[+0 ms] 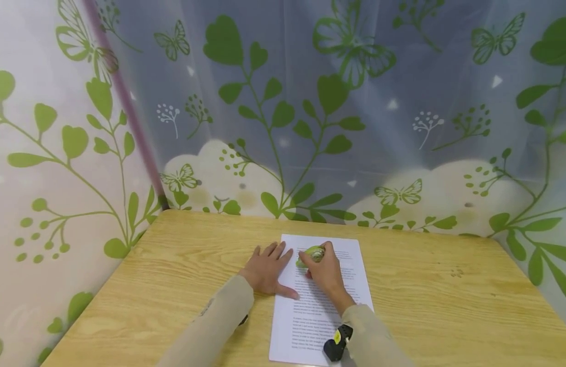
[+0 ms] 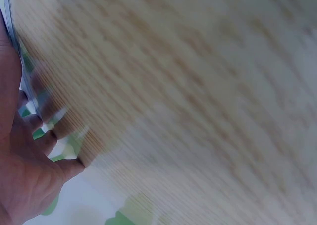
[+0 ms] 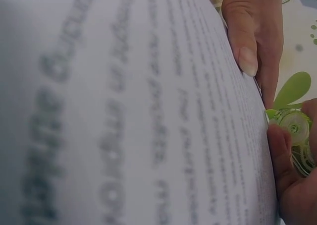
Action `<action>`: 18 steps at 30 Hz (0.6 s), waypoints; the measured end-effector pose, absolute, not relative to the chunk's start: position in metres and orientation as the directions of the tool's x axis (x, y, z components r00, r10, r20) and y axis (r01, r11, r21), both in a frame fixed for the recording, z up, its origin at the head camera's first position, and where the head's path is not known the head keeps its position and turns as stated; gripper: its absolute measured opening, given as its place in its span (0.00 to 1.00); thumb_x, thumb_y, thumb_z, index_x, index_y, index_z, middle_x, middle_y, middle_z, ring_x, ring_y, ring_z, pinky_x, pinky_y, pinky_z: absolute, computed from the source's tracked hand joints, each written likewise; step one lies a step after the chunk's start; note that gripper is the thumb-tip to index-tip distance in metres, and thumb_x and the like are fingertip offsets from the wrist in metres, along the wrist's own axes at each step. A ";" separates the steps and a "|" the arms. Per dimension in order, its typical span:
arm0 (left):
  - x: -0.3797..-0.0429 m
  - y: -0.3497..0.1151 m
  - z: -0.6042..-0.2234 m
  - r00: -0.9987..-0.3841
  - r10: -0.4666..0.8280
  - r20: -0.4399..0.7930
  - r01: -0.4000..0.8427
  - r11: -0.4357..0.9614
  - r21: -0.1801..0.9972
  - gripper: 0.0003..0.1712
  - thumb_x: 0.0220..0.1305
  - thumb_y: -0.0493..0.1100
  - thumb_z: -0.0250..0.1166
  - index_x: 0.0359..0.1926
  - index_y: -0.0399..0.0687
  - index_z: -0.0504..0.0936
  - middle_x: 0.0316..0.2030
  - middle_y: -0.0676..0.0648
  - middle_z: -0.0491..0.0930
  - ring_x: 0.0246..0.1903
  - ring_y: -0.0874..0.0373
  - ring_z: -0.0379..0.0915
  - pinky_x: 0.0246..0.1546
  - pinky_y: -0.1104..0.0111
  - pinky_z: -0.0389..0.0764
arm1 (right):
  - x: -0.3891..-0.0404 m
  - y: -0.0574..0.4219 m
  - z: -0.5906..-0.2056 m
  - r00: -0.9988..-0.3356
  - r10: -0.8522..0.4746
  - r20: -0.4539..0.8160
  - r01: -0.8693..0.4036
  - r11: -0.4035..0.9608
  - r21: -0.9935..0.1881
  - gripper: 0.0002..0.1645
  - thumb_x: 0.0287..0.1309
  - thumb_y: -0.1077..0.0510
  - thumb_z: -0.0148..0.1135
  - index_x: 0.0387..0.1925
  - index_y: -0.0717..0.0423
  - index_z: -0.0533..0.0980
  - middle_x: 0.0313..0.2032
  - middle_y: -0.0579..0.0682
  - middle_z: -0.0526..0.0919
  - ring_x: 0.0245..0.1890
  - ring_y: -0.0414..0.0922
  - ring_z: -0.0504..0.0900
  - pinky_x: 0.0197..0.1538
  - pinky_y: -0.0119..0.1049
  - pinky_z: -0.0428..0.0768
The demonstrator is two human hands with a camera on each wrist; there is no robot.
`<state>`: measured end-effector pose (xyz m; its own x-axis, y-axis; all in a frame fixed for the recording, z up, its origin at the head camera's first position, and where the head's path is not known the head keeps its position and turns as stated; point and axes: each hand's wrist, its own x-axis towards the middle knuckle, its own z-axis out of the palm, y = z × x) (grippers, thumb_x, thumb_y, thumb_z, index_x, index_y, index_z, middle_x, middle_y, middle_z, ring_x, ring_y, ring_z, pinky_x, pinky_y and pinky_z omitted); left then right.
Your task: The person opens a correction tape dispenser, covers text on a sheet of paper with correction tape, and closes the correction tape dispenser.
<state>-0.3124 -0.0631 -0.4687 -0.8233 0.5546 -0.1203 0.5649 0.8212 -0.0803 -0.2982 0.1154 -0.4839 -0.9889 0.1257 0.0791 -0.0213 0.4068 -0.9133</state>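
Observation:
A white sheet of paper [image 1: 283,336] with several paragraphs of printed text lies on the wooden table. My right hand [image 1: 327,272] pinches a green correction tape dispenser [image 1: 316,252] over the upper lines of print. Its spools [image 3: 295,128] show through the clear case in the right wrist view, close at the paper's surface. To the left, my left hand [image 1: 266,270] lies with spread fingers across the sheet's left edge, the thumb reaching onto the print. In the left wrist view that hand [image 2: 29,180] appears at the left border, fingers extended against the wood.
The wooden table [image 1: 195,255] reaches back to a curtain [image 1: 283,102] with green leaves and butterflies. Another patterned curtain panel [image 1: 44,178] stands along the left side. A black wrist device [image 1: 338,344] sits at the right sleeve, over the sheet's lower right.

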 end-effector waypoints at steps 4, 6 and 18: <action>-0.312 -0.063 -0.469 -0.822 0.557 -0.120 0.567 0.820 -0.077 0.67 0.41 0.88 0.45 0.75 0.55 0.50 0.73 0.44 0.46 0.71 0.45 0.44 0.63 0.43 0.53 | -0.299 0.116 -0.485 -0.990 0.105 0.096 -0.039 0.442 -0.896 0.27 0.58 0.48 0.66 0.43 0.59 0.62 0.22 0.51 0.79 0.14 0.42 0.77 0.26 0.34 0.77; -0.312 -0.063 -0.468 -0.821 0.558 -0.119 0.568 0.820 -0.075 0.67 0.41 0.88 0.45 0.75 0.54 0.50 0.73 0.44 0.46 0.71 0.45 0.44 0.63 0.43 0.54 | -0.300 0.116 -0.484 -0.991 0.090 0.099 -0.047 0.462 -0.885 0.26 0.58 0.49 0.66 0.43 0.59 0.61 0.24 0.52 0.78 0.14 0.41 0.77 0.26 0.34 0.77; -0.311 -0.063 -0.467 -0.817 0.564 -0.124 0.574 0.816 -0.070 0.67 0.41 0.88 0.45 0.75 0.54 0.50 0.73 0.44 0.47 0.70 0.45 0.45 0.62 0.42 0.54 | -0.303 0.113 -0.470 -0.992 0.053 0.117 -0.061 0.608 -0.792 0.25 0.58 0.49 0.66 0.43 0.60 0.63 0.29 0.53 0.74 0.24 0.44 0.74 0.25 0.35 0.73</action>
<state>-0.3107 -0.0632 -0.4666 -0.8165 0.5639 -0.1236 0.5740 0.8158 -0.0702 -0.3031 0.1133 -0.4704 -0.9917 0.0528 0.1172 -0.0611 0.6081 -0.7915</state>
